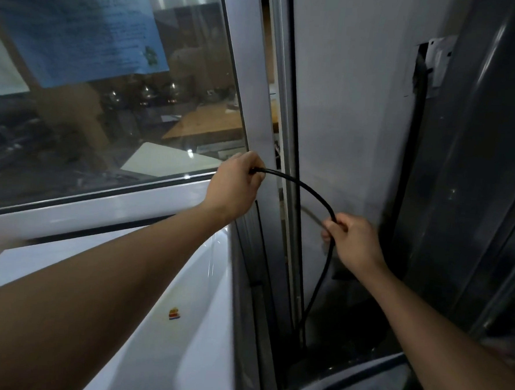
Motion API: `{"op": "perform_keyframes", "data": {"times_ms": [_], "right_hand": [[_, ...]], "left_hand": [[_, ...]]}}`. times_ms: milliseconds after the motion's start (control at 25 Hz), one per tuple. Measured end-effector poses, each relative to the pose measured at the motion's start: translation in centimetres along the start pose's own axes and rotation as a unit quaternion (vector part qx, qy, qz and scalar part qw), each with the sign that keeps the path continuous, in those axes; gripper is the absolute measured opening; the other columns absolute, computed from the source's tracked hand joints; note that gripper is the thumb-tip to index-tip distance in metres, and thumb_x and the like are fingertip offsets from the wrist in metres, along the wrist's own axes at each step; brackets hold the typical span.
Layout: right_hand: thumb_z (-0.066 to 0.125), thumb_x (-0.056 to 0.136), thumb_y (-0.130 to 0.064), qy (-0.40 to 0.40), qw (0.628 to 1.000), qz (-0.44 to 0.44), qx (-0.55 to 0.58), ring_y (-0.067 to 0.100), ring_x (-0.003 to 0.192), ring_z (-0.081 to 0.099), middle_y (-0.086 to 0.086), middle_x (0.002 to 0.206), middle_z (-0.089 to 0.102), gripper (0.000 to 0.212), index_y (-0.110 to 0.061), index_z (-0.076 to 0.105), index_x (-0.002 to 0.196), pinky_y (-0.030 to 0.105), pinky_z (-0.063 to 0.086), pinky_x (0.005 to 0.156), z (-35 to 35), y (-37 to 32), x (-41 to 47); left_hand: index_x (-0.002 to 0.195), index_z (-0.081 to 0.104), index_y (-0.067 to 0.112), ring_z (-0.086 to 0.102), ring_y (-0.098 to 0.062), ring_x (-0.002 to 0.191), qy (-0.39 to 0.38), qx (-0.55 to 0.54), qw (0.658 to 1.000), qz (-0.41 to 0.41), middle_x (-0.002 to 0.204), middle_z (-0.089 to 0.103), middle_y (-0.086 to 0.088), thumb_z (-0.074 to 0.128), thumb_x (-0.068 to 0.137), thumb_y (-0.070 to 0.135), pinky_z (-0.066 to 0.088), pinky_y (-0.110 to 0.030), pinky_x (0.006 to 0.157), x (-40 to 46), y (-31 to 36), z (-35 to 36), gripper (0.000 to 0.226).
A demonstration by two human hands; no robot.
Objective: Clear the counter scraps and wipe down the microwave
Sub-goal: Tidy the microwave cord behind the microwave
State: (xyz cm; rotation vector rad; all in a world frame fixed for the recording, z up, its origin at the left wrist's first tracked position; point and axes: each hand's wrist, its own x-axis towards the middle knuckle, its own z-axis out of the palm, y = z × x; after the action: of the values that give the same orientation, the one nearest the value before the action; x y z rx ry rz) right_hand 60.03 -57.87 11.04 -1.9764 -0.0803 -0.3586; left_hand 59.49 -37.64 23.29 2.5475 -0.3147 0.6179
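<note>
A black power cord (309, 188) arcs between both of my hands in front of a white window frame (257, 110). My left hand (235, 187) is closed around the cord's upper end, near the frame's lower corner; the plug itself is hidden in my fist. Lower and to the right, my right hand (353, 240) grips the same cord where it bends downward. From there the cord drops into the dark gap beside a white appliance top (164, 324), which bears a small coloured sticker (174, 314). I cannot tell whether this white box is the microwave.
A glass window (105, 104) with a blue paper notice (76, 24) taped on it fills the upper left. A white wall (346, 109) stands ahead, with a wall socket cutout (430, 66) high up. A dark grey appliance side (477, 178) closes off the right.
</note>
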Motion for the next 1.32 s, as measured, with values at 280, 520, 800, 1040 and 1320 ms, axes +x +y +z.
{"op": "perform_keyframes", "data": {"times_ms": [280, 520, 800, 1040, 1320], "right_hand": [[0.056, 0.092, -0.018, 0.033, 0.996, -0.078, 0.018, -0.002, 0.058, 0.064, -0.006, 0.066, 0.067, 0.021, -0.026, 0.061, 0.073, 0.012, 0.049, 0.060, -1.8, -8.6, 0.0], [0.058, 0.091, -0.011, -0.056, 0.997, -0.057, -0.013, 0.007, 0.069, 0.066, -0.005, 0.074, 0.066, 0.024, -0.029, 0.057, 0.075, 0.019, 0.050, 0.068, -3.9, -10.7, -2.7], [0.057, 0.092, -0.016, 0.052, 0.988, -0.049, -0.139, 0.009, 0.065, 0.060, 0.003, 0.071, 0.067, 0.033, -0.020, 0.053, 0.059, 0.018, 0.040, 0.057, -7.9, -14.1, -6.2], [0.059, 0.090, -0.020, 0.093, 0.981, -0.080, -0.151, 0.015, 0.071, 0.066, -0.002, 0.071, 0.067, 0.015, -0.018, 0.066, 0.077, 0.028, 0.052, 0.067, -9.8, -20.2, -10.0], [0.057, 0.092, -0.016, 0.055, 0.983, 0.019, -0.172, 0.008, 0.055, 0.064, 0.003, 0.067, 0.068, 0.018, -0.019, 0.063, 0.076, 0.012, 0.042, 0.044, -11.8, -22.7, -15.5]], "left_hand": [[0.103, 0.066, 0.018, 0.061, -0.018, 0.096, -0.012, 0.131, 0.975, 0.180, 0.103, 0.065, 0.001, 0.054, 0.092, 0.025, 0.050, -0.040, 0.087, 0.8, 6.0, -2.6, 0.018], [0.098, 0.060, 0.013, 0.057, -0.019, 0.084, 0.004, 0.034, 0.996, 0.086, 0.090, 0.057, 0.002, 0.049, 0.095, 0.019, 0.048, -0.034, 0.071, 0.0, 6.5, -7.3, 0.013], [0.102, 0.060, 0.011, 0.054, -0.021, 0.080, -0.002, -0.006, 0.994, 0.109, 0.087, 0.058, -0.003, 0.046, 0.096, 0.018, 0.045, -0.035, 0.069, -2.1, 7.0, -11.6, 0.017], [0.098, 0.063, 0.016, 0.059, -0.018, 0.090, -0.058, -0.009, 0.978, 0.198, 0.096, 0.065, -0.001, 0.049, 0.095, 0.023, 0.051, -0.037, 0.080, -4.1, 11.2, -13.7, 0.016], [0.087, 0.056, 0.018, 0.048, -0.008, 0.061, -0.046, -0.138, 0.980, 0.134, 0.068, 0.052, 0.006, 0.048, 0.096, 0.021, 0.036, -0.024, 0.052, -5.6, 9.8, -16.5, 0.012]]}}
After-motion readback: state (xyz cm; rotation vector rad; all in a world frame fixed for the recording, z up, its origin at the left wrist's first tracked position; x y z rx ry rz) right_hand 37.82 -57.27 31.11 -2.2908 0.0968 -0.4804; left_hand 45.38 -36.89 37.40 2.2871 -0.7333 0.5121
